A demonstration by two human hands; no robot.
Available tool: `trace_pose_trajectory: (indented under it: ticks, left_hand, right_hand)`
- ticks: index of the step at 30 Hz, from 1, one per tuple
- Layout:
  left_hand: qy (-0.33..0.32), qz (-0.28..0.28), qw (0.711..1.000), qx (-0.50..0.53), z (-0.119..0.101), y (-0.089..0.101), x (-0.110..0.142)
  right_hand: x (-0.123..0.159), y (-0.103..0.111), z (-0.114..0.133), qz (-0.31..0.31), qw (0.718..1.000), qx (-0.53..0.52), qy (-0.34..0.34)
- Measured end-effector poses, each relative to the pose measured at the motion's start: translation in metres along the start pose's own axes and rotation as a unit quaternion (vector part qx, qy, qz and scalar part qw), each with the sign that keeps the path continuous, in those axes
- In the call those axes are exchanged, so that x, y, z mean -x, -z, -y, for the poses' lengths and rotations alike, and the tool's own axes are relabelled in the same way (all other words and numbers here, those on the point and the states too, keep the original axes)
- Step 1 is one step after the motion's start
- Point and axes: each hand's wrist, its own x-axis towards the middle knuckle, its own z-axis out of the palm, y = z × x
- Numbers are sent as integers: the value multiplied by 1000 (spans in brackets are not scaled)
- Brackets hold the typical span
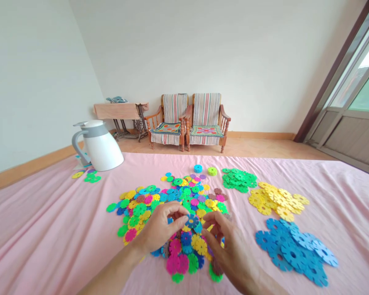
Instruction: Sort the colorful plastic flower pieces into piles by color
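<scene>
**Left hand** (159, 229): half-closed, fingertips pinching a blue flower-shaped plastic disc (192, 221), right over the heap!

**Right hand** (230, 252): fingers curved and spread, down among the pieces just beside that disc; any grip, impossible to tell.

**Underneath:** a mixed heap of multicoloured plastic flower discs (172, 200) on a pink bedsheet (49, 217).

**Off to the right:** sorted piles, blue flower discs (292, 254), yellow flower discs (275, 200), green flower discs (238, 179).

**Just past the heap:** a small blue disc stack (198, 168), a lime-green disc stack (212, 171).

**Far left:** a white plastic jug (100, 145) with a grey handle.

**Back by the wall:** two wooden armchairs with striped covers (206, 119), and a wooden sewing-machine table (121, 111).
</scene>
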Motion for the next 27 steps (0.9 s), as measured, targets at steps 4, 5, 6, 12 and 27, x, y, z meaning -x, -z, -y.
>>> trace_pose_trajectory:
  ticks: [4,5,6,12,27]
  left_hand:
    - [-9,67,997,24,-2,-4,3]
    - [-6,77,997,23,0,0,2]
    - [-2,85,996,16,1,5,1]
    - [23,201,973,-112,-1,53,2]
    - [-12,204,951,-232,-2,43,9]
  right_hand:
    - [0,-3,-7,25,995,-90,-29]
    - [1,2,-10,30,995,-88,-26]
    - [2,11,-14,31,997,-73,-19]
    - [24,90,-57,12,994,96,-42]
    - [21,89,-55,-63,973,220,23]
